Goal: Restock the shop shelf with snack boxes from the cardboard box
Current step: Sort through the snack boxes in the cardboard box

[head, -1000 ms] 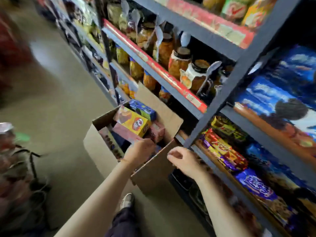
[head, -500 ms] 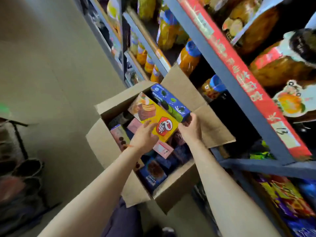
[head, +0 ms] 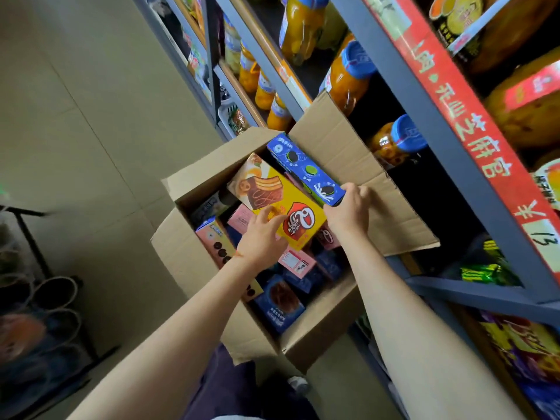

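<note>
An open cardboard box (head: 188, 262) stands on the floor beside the shop shelf (head: 448, 165), packed with snack boxes. On top lies a yellow snack box (head: 272, 195) with a red logo. My left hand (head: 260, 234) grips its near left edge, fingers curled over the face. A long blue cookie box (head: 303, 168) lies along the yellow one's far side. My right hand (head: 348, 213) grips the near end of the blue box, the thumb over its end. Pink and dark blue snack boxes (head: 281, 301) fill the carton underneath.
Jars of orange fruit with blue lids (head: 348, 74) fill the shelf level behind the carton's raised flap (head: 333, 140). Bright snack packets (head: 521, 341) lie on a lower shelf at right. A dark metal stand (head: 36, 292) sits at the left on the tiled floor.
Both hands reached into the carton. My right hand went from the carton's flap to the blue box's end; my left hand closed on the yellow box. The view moved closer.
</note>
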